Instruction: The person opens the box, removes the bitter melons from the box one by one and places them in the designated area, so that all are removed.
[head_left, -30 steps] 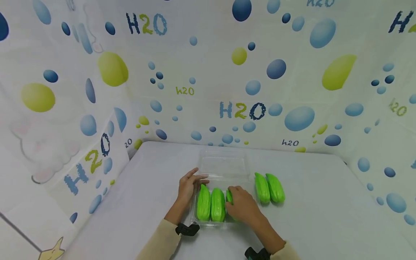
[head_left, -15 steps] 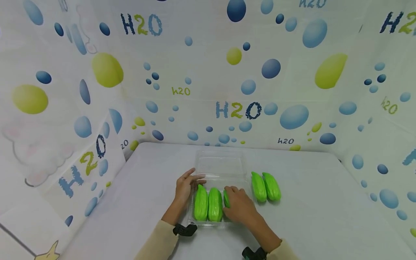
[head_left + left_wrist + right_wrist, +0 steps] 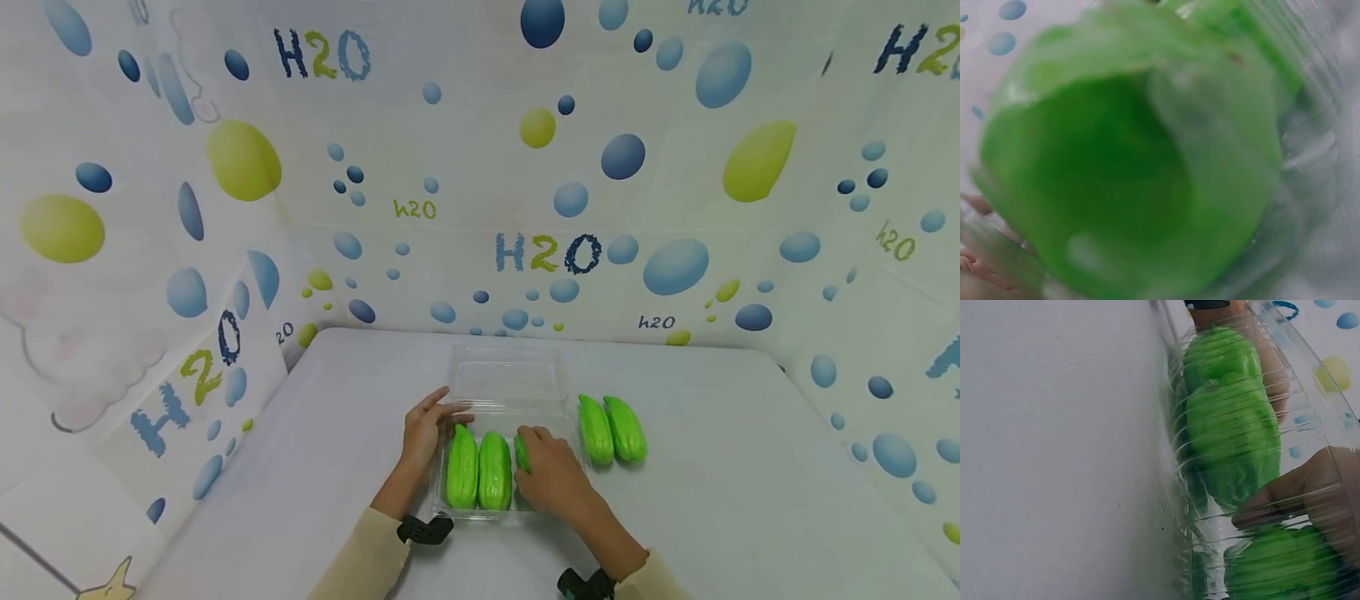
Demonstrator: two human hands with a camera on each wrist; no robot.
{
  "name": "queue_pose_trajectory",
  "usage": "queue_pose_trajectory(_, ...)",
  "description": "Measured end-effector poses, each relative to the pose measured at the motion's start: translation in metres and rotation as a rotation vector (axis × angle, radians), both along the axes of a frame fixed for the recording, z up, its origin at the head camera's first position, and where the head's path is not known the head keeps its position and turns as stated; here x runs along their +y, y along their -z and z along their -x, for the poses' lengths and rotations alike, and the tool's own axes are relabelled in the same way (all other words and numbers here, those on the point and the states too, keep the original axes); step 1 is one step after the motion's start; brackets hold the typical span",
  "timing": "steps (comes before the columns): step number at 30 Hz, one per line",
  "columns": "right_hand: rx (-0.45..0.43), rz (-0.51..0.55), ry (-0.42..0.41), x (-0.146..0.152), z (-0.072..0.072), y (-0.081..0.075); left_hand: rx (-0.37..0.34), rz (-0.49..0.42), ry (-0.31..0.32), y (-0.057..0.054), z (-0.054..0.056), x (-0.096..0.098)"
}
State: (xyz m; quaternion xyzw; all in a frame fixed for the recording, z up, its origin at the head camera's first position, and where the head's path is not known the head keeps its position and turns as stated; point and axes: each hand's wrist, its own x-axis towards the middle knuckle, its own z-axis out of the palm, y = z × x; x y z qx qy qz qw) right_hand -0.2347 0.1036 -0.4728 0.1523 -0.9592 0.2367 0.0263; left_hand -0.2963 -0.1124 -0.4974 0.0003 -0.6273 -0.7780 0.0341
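A clear plastic clamshell box (image 3: 480,517) lies on the table with its lid (image 3: 507,377) folded back. Inside, two green cucumber-like vegetables (image 3: 462,468) lie side by side lengthwise. To their right, my right hand (image 3: 553,471) holds a third green vegetable (image 3: 521,454), mostly hidden under the fingers; through the box wall in the right wrist view, a digit (image 3: 1266,506) shows against this vegetable (image 3: 1285,565). My left hand (image 3: 424,435) rests at the box's back left corner, fingers stretched over the rim. In the left wrist view, a blurred green vegetable (image 3: 1122,162) fills most of the picture.
Two more green vegetables (image 3: 611,429) lie on the white table (image 3: 712,467), right of the box. A patterned sheet (image 3: 450,167) with bubbles and H2O lettering hangs behind and along the sides.
The head view has shifted slightly, so everything appears a little further left. Both hands keep their places at the box, and the right one still holds the third vegetable.
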Motion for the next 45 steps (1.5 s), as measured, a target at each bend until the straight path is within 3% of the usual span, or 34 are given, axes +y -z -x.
queue_pose_trajectory(11, -0.034, 0.088, 0.032, 0.000, 0.000, -0.004, -0.006, -0.007, 0.006, 0.000, 0.000, 0.000)
queue_pose_trajectory(45, 0.078, 0.340, 0.087, 0.008, 0.003, -0.019, -0.012, -0.011, 0.010, 0.001, 0.001, 0.000)
